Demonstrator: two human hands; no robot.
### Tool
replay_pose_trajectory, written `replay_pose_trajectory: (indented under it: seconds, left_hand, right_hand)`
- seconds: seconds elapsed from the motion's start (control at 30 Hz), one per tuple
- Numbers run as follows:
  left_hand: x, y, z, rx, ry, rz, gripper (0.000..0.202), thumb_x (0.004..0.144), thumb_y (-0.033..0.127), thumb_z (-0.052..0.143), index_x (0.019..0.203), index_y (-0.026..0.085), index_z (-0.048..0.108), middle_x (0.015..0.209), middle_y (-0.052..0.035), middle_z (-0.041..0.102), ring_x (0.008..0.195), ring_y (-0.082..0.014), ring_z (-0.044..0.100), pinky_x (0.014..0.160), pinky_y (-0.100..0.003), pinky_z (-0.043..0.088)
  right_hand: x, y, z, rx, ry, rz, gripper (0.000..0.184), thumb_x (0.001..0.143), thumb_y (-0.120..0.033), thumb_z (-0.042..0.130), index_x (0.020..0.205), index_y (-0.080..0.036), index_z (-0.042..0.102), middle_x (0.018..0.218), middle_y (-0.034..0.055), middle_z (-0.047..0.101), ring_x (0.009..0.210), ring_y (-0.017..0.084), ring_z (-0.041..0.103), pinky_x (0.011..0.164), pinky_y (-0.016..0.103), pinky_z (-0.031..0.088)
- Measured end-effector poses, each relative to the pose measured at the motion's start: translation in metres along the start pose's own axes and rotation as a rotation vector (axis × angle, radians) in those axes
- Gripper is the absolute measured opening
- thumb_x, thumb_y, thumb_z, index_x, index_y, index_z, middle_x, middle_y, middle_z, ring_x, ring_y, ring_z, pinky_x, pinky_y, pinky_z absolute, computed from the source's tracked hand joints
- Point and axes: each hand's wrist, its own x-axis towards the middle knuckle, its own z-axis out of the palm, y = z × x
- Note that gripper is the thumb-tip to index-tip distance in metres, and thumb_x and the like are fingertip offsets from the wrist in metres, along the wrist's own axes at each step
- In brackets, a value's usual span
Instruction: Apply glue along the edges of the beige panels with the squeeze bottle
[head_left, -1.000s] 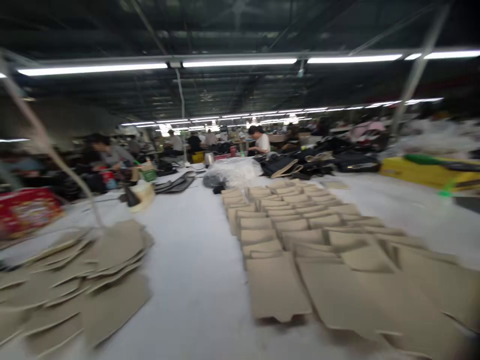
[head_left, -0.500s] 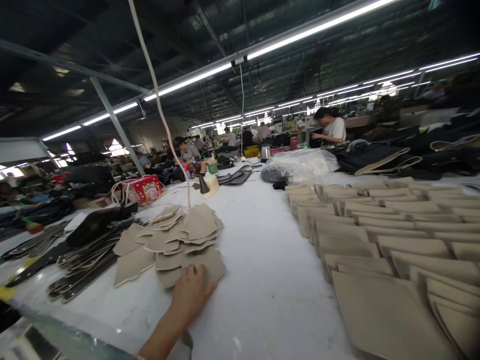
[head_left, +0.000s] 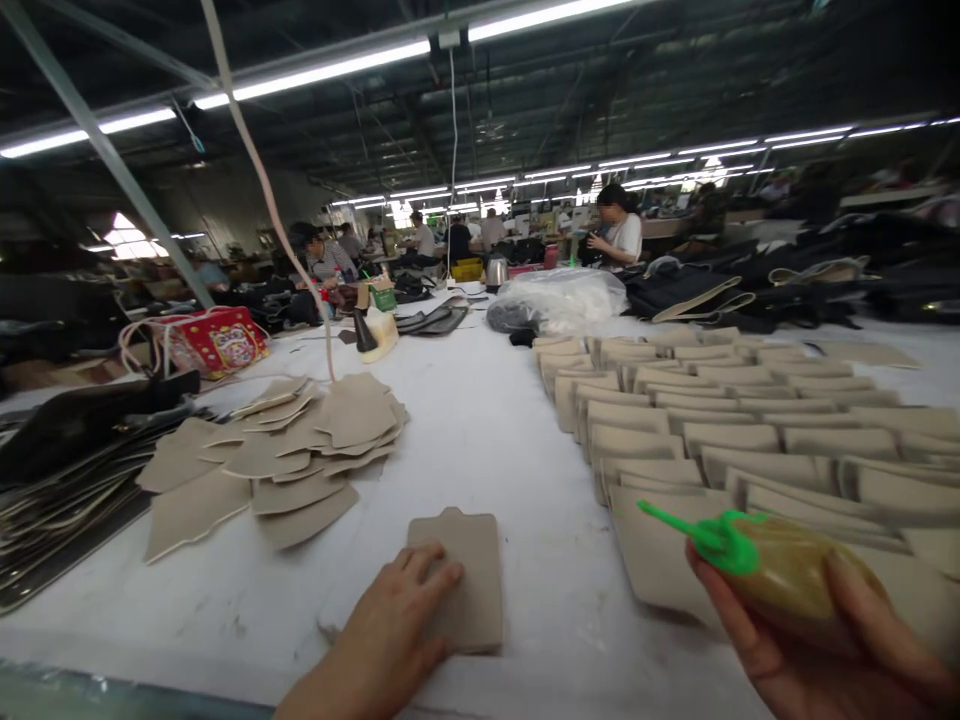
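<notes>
My left hand (head_left: 397, 620) lies flat, fingers spread, on a single tan cut piece (head_left: 465, 575) near the front edge of the white table (head_left: 480, 420). My right hand (head_left: 810, 650) is wrapped round a yellowish squeeze bottle with a green nozzle (head_left: 757, 565), held above the table with the nozzle pointing left. A loose heap of tan pieces (head_left: 300, 450) lies to the left of my left hand. Rows of overlapping tan pieces (head_left: 720, 420) cover the table on the right, under and beyond the bottle.
Dark flat pieces (head_left: 67, 470) are stacked at the far left. A red printed bag (head_left: 214, 340), a cone-shaped tool (head_left: 371, 332) and a plastic-wrapped bundle (head_left: 559, 298) stand farther back. A cord (head_left: 262, 190) hangs over the heap. Other people work at distant tables.
My left hand has drawn one tan piece from the heap toward the front edge. My right hand has come into view holding the bottle. The view has shifted.
</notes>
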Motion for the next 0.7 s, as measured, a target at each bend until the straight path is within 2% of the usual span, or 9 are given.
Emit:
replay_pose_trajectory:
  seconds: [0.07,0.13,0.23,0.33,0.43,0.53,0.6,0.7]
  left_hand:
    - [0.000,-0.005,0.002,0.056,-0.034,0.017,0.059,0.071,0.023,0.063,0.128,0.031,0.052,0.143,-0.0042,0.040,0.129,-0.0240,0.037,0.108,-0.034,0.029]
    - [0.002,-0.004,0.007,0.125,-0.037,-0.006,0.058,0.074,0.027,0.061,0.131,0.027,0.049,0.141,-0.0087,0.041,0.127,-0.0256,0.039,0.106,-0.036,0.032]
    - [0.008,0.009,0.017,0.253,-0.010,-0.053,0.052,0.081,0.027,0.053,0.132,0.019,0.048,0.134,-0.0151,0.046,0.121,-0.0281,0.044,0.101,-0.039,0.037]
    - [0.017,0.025,0.020,0.316,0.001,-0.039,0.039,0.087,0.023,0.043,0.124,0.016,0.052,0.121,-0.0150,0.055,0.110,-0.0269,0.052,0.092,-0.038,0.044]
    - [0.028,0.035,0.013,0.327,-0.043,-0.040,0.031,0.090,0.017,0.034,0.107,0.016,0.060,0.104,-0.0122,0.061,0.092,-0.0243,0.061,0.080,-0.034,0.047]
    - [0.038,0.036,0.004,0.296,-0.077,-0.021,0.030,0.087,0.013,0.034,0.097,0.016,0.062,0.095,-0.0104,0.064,0.083,-0.0226,0.063,0.073,-0.031,0.044]
    - [0.045,0.031,0.000,0.218,-0.050,0.002,0.027,0.085,0.013,0.037,0.094,0.017,0.062,0.086,-0.0076,0.066,0.082,-0.0211,0.062,0.071,-0.028,0.042]
    - [0.054,0.019,0.002,0.011,-0.007,0.042,0.029,0.081,0.015,0.040,0.102,0.019,0.060,0.074,-0.0011,0.064,0.074,-0.0172,0.060,0.064,-0.023,0.038]
  right_hand:
    - [-0.002,0.000,0.010,0.075,0.136,0.145,0.018,0.080,-0.041,0.064,0.092,-0.029,0.071,0.116,0.0052,0.067,0.107,0.032,0.062,0.074,0.039,0.062]
    - [-0.005,-0.001,0.020,0.111,0.187,0.221,0.018,0.075,-0.041,0.068,0.087,-0.029,0.072,0.113,0.0056,0.069,0.102,0.033,0.064,0.072,0.039,0.061]
    - [-0.009,0.000,0.030,0.116,0.169,0.262,0.021,0.070,-0.041,0.071,0.086,-0.028,0.073,0.108,0.0075,0.071,0.097,0.034,0.066,0.071,0.039,0.060]
    - [-0.012,0.003,0.032,0.111,0.139,0.273,0.027,0.066,-0.040,0.075,0.089,-0.025,0.073,0.106,0.0078,0.071,0.096,0.033,0.067,0.073,0.040,0.059]
    - [-0.013,0.009,0.029,0.058,0.045,0.233,0.033,0.066,-0.039,0.077,0.094,-0.023,0.071,0.102,0.0072,0.071,0.092,0.029,0.067,0.073,0.036,0.059]
    - [-0.015,0.015,0.029,-0.064,-0.085,0.138,0.040,0.069,-0.038,0.077,0.104,-0.024,0.064,0.098,0.0054,0.069,0.088,0.023,0.065,0.073,0.029,0.058]
    - [-0.016,0.019,0.034,-0.159,-0.136,0.087,0.045,0.070,-0.038,0.077,0.109,-0.026,0.059,0.095,0.0030,0.067,0.088,0.022,0.063,0.073,0.028,0.057]
    - [-0.014,0.024,0.046,-0.295,-0.203,0.009,0.048,0.070,-0.041,0.076,0.111,-0.027,0.054,0.093,0.0014,0.062,0.087,0.022,0.061,0.074,0.033,0.056]
